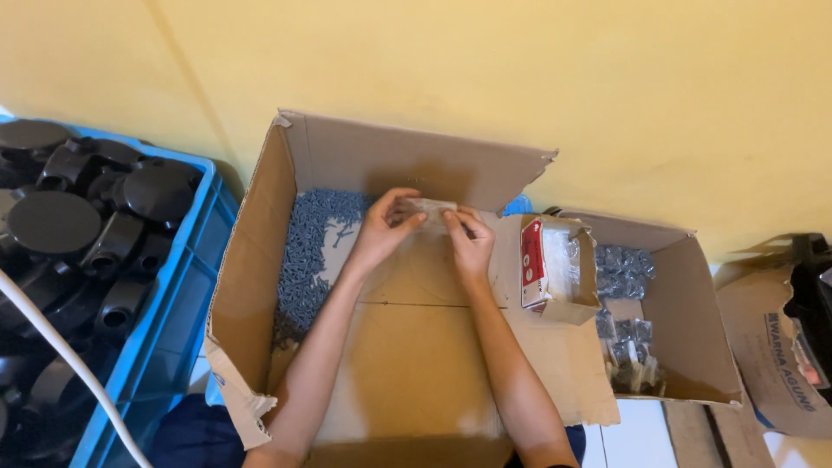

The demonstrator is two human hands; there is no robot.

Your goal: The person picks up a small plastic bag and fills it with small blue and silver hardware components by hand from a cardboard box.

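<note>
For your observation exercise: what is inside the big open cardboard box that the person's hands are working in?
A heap of small grey screws lies along the left side of the cardboard box. Both hands hold a small clear bag above its bare bottom. The arms cover part of the floor.

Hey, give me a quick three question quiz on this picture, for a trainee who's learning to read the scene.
1. True or false: both hands hold the small clear bag.
2. What lies heaped in the big cardboard box? A) grey screws B) black caps C) paper
3. Which side of that box has the blue crate?

Key:
1. True: left hand, right hand.
2. A, grey screws.
3. The person's left, holding black plastic parts.
</note>
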